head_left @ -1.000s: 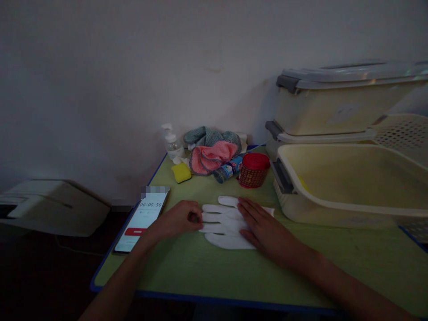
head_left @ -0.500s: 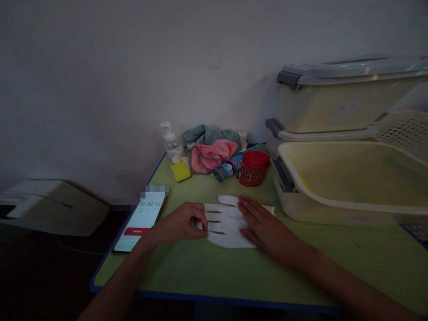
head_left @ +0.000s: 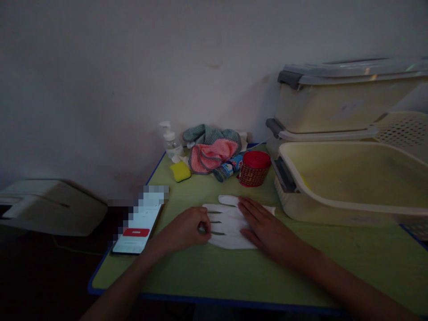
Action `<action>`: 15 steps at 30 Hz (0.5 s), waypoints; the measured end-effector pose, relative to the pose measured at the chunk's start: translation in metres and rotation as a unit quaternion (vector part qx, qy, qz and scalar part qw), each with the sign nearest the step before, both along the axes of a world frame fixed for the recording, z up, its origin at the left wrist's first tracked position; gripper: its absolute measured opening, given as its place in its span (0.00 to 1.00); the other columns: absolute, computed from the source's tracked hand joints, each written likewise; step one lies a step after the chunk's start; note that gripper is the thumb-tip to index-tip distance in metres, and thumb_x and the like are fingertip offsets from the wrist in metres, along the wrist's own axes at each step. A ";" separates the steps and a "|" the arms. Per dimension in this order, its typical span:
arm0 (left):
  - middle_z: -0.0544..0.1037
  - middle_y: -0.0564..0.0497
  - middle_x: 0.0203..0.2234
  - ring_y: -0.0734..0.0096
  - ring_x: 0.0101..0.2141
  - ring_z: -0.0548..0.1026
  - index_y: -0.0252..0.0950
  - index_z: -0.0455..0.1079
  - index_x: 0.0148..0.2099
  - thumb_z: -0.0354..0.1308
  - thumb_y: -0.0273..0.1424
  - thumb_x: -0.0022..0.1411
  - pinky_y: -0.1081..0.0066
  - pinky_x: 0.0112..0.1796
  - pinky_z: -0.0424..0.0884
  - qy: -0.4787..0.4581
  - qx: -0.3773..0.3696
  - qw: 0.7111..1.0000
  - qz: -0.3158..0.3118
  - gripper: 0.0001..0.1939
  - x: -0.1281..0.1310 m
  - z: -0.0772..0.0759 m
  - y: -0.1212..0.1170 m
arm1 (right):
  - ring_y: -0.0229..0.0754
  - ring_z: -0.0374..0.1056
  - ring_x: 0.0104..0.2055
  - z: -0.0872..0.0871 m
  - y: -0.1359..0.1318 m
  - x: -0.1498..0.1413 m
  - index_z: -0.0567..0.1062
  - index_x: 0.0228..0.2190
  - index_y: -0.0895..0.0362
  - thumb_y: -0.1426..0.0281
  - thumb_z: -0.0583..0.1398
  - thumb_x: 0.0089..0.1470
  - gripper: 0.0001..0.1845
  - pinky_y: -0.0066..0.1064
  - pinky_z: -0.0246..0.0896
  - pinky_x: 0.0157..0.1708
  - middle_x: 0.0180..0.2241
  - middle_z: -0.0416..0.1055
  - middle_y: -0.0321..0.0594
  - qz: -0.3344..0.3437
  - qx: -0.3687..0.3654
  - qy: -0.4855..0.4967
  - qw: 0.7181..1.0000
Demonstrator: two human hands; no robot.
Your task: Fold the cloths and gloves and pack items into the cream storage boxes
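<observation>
I see the white glove (head_left: 230, 225) laid flat around the middle of the table (head_left: 217, 272), its fingers towards the left edge, where the phone (head_left: 137, 234) lies. It looks mostly spread out already, with slits showing between fingers. My right hand (head_left: 267, 227) rests flat across it, fingers nearly together. My left hand (head_left: 190, 227) curls narrowly at the glove's fingertips; I can't tell whether it pinches cloth, or how smooth those covered tips are.

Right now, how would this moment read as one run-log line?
left hand: curled at finger ends of white glove | right hand: flat on glove | glove: spread on green table
</observation>
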State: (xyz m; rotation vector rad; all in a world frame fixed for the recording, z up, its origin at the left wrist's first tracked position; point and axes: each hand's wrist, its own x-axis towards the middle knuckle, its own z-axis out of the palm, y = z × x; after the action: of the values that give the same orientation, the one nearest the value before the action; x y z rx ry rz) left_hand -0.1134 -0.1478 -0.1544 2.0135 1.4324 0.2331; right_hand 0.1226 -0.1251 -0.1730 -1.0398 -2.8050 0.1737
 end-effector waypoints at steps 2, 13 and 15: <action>0.71 0.53 0.25 0.73 0.28 0.68 0.34 0.72 0.26 0.54 0.22 0.45 0.74 0.30 0.61 0.014 0.005 1.000 0.005 0.06 0.001 0.001 -0.001 | 0.50 0.48 0.62 -0.001 0.000 0.001 0.60 0.55 0.68 0.65 0.50 0.58 0.27 0.44 0.51 0.57 0.59 0.52 0.56 0.002 0.003 0.012 1.000; 0.69 0.54 0.23 0.73 0.26 0.66 0.34 0.71 0.27 0.56 0.25 0.45 0.75 0.27 0.59 0.008 -0.002 1.000 0.013 0.04 -0.003 0.015 0.002 | 0.51 0.48 0.61 0.004 -0.001 -0.001 0.59 0.55 0.71 0.66 0.50 0.58 0.28 0.44 0.52 0.57 0.59 0.51 0.57 -0.005 0.000 -0.023 1.000; 0.69 0.55 0.22 0.75 0.24 0.65 0.33 0.71 0.29 0.56 0.27 0.48 0.76 0.25 0.58 -0.032 0.016 0.999 0.034 0.04 -0.001 0.018 0.013 | 0.52 0.48 0.61 0.004 -0.001 -0.001 0.59 0.55 0.72 0.66 0.51 0.58 0.28 0.44 0.52 0.57 0.59 0.52 0.58 -0.002 0.000 -0.024 1.000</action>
State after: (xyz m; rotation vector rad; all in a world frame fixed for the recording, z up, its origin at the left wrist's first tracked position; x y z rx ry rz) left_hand -0.1149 -0.1348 -0.1362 1.9667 1.4665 0.3475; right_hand 0.1214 -0.1266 -0.1686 -1.0615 -2.8449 0.1494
